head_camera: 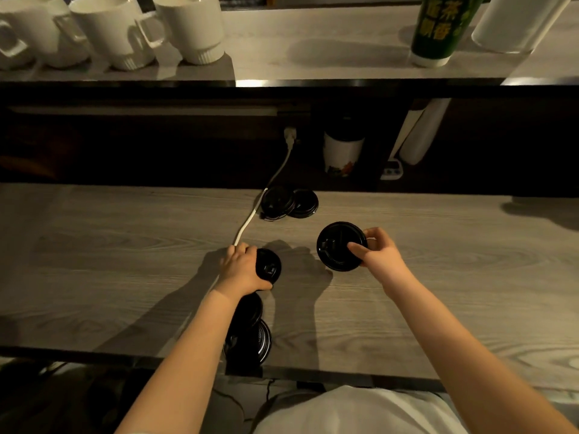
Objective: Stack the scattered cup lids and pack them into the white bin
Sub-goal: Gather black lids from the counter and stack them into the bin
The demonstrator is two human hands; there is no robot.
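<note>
Black round cup lids lie scattered on a grey wood-grain counter. My right hand pinches one large lid by its right rim, holding it just above the counter. My left hand grips a smaller-looking lid from its left side, low over the counter. Two more lids overlap at the back of the counter. Another pair of lids lies near the front edge, partly hidden under my left forearm. No white bin is in view.
A white cable runs from a wall plug across the counter to my left hand. A raised shelf behind holds white mugs, a green cup stack and a white cup stack. A white lidded cup stands in the dark recess.
</note>
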